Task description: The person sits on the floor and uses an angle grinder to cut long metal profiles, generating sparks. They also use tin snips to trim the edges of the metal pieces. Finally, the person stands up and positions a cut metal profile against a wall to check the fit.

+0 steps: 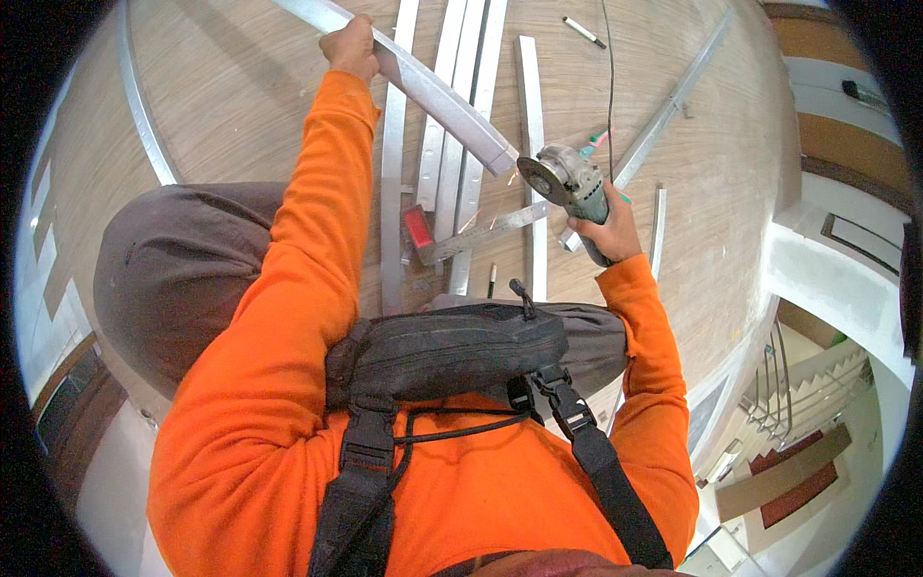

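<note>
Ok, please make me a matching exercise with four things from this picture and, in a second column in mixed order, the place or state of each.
Things:
1. angle grinder
2. metal bar
3. marker pen
4. red object

Places or states:
a. lying alone on the floor, far off
b. gripped in the right hand
c. lifted by the left hand
d. on the floor between the metal strips

Pairs: 1-b, 2-c, 3-a, 4-d
</note>
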Demonstrator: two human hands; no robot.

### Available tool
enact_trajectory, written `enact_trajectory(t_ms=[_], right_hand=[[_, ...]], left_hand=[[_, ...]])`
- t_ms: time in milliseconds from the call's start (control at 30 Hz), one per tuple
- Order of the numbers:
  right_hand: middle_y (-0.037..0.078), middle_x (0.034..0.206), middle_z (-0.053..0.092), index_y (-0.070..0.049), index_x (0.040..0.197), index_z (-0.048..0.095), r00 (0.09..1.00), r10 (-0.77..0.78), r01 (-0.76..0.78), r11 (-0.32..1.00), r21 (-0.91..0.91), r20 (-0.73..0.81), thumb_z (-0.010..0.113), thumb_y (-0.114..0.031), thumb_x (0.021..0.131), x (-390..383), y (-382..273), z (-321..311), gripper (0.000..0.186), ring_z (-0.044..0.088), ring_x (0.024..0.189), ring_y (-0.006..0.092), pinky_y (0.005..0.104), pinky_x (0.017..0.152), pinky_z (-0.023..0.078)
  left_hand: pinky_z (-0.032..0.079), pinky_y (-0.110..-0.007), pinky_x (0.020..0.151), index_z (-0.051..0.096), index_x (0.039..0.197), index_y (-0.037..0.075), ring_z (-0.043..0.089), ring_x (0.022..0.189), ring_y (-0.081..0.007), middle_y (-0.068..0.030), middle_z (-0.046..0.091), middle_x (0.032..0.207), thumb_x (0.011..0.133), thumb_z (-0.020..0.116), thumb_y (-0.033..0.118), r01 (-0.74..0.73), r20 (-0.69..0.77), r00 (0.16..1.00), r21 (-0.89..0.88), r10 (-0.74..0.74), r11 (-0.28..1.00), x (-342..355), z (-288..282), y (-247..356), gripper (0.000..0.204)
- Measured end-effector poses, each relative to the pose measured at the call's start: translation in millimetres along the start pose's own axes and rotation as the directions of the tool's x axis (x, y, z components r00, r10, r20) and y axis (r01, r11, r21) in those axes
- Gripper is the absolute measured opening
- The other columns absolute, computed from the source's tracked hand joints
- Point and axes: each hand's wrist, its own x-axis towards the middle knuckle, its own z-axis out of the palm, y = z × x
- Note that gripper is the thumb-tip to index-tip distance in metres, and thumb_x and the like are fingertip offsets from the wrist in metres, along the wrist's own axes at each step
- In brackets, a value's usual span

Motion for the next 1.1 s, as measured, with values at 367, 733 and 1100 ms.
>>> enact_trajectory(t_ms=[367, 733, 1100], right_hand=[[0.02, 0.111, 0.069, 0.006, 0.131, 0.054, 0.999, 0.048, -0.049, 0.995, -0.086, -0.004, 0.083, -0.02, 0.063, 0.8, 15.7, -0.1, 0.078, 0.067, 0.103, 0.0288, 0.0368, 0.092, 0.049], [0.013, 0.104, 0.066, 0.003, 0.122, 0.059, 0.999, -0.008, 0.004, 0.995, -0.099, -0.039, 0.081, -0.017, 0.063, 2.5, 17.0, 3.0, 0.067, 0.062, 0.098, 0.0224, 0.0335, 0.089, 0.048], [0.022, 0.116, 0.068, 0.002, 0.132, 0.055, 0.998, 0.068, -0.066, 0.991, -0.114, 0.013, 0.083, -0.024, 0.063, 3.7, 10.4, 1.0, 0.079, 0.066, 0.109, 0.0316, 0.0379, 0.095, 0.049]], left_hand=[[0.052, -0.045, 0.089, 0.043, 0.132, -0.017, 0.063, 0.107, -0.0356, -0.0251, 0.059, 0.124, 0.085, 0.068, 0.01, 0.011, -0.003, 1.0, 0.006, -0.011, 1.0, -5.0, 1.7, -0.9, 0.059], [0.048, -0.051, 0.099, 0.038, 0.137, -0.016, 0.059, 0.115, -0.0383, -0.0272, 0.053, 0.132, 0.085, 0.069, 0.009, -0.001, -0.004, 1.0, 0.005, 0.001, 1.0, 4.0, -0.5, -6.6, 0.066], [0.048, -0.052, 0.101, 0.019, 0.138, -0.014, 0.057, 0.12, -0.0422, -0.0326, 0.045, 0.135, 0.084, 0.067, 0.004, 0.001, 0.083, 0.997, 0.019, -0.003, 1.0, 0.4, -7.2, -2.0, 0.075]])
